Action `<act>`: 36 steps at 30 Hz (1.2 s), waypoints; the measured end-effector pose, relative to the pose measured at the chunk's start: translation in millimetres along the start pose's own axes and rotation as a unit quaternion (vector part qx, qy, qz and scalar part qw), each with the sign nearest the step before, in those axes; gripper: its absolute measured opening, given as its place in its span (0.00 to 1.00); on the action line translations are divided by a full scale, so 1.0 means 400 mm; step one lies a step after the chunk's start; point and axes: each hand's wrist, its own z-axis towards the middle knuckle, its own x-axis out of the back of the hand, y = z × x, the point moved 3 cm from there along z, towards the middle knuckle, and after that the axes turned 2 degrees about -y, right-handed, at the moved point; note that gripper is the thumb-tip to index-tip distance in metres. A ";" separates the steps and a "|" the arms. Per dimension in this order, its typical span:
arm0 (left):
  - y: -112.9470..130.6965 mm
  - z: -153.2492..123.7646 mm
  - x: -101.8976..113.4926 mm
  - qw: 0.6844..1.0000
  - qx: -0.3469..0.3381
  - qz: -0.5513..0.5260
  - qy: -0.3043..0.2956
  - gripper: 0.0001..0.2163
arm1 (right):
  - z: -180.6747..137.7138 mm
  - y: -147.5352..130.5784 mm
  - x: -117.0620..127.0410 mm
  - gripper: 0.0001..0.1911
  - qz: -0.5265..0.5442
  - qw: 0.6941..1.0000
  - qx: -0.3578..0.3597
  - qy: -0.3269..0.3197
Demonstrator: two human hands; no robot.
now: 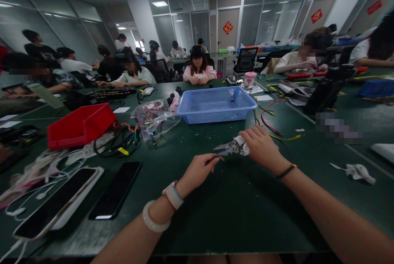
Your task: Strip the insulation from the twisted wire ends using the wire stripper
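Observation:
My right hand [261,145] is closed round the handles of a metal wire stripper [230,147], whose jaws point left just above the green table [234,206]. My left hand [198,170] pinches a thin dark wire [215,158] and holds its end at the stripper's jaws. A watch and a pale bangle sit on my left wrist, a dark band on my right wrist.
A blue basket [215,104] stands beyond my hands. A red bin [80,125], bags of wires [154,119] and tangled cables [118,143] lie at the left, with two phones [116,190] nearer. Loose wires [277,134] and crumpled paper [357,171] lie right. Other people sit around the tables.

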 end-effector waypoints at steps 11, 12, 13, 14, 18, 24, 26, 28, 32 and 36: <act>-0.005 0.004 -0.006 1.000 -0.001 -0.027 -0.014 0.17 | -0.001 0.003 0.005 0.19 -0.004 1.000 0.010 -0.003; -0.004 0.004 -0.006 0.999 -0.002 -0.032 -0.015 0.17 | -0.001 0.002 0.004 0.21 -0.007 1.000 0.014 0.009; -0.002 0.003 -0.006 0.999 -0.003 -0.034 -0.015 0.17 | -0.002 0.001 0.003 0.23 -0.010 1.000 0.018 0.020; -0.001 0.002 -0.005 0.999 -0.003 -0.035 -0.016 0.16 | -0.004 0.000 0.003 0.23 -0.014 0.999 0.020 0.027; 0.008 -0.003 -0.005 0.999 -0.004 -0.029 -0.025 0.16 | -0.012 -0.002 0.011 0.22 -0.036 0.999 0.004 0.039; 0.017 -0.007 0.001 1.000 -0.021 -0.008 -0.015 0.17 | -0.013 0.005 0.021 0.18 -0.041 0.998 -0.038 0.024; 0.018 -0.006 0.002 1.000 -0.027 0.010 -0.003 0.16 | -0.012 0.007 0.017 0.19 -0.026 0.999 -0.036 0.000; 0.020 -0.006 0.002 0.999 -0.041 0.028 0.008 0.15 | -0.012 0.009 0.013 0.21 -0.016 0.999 -0.047 -0.022; 0.022 -0.008 0.001 0.996 -0.069 0.049 0.026 0.14 | -0.016 0.010 0.011 0.26 -0.007 0.998 -0.063 -0.026; 0.021 -0.010 -0.001 0.994 -0.075 0.059 0.047 0.14 | -0.016 0.006 0.017 0.30 -0.010 0.998 -0.065 -0.005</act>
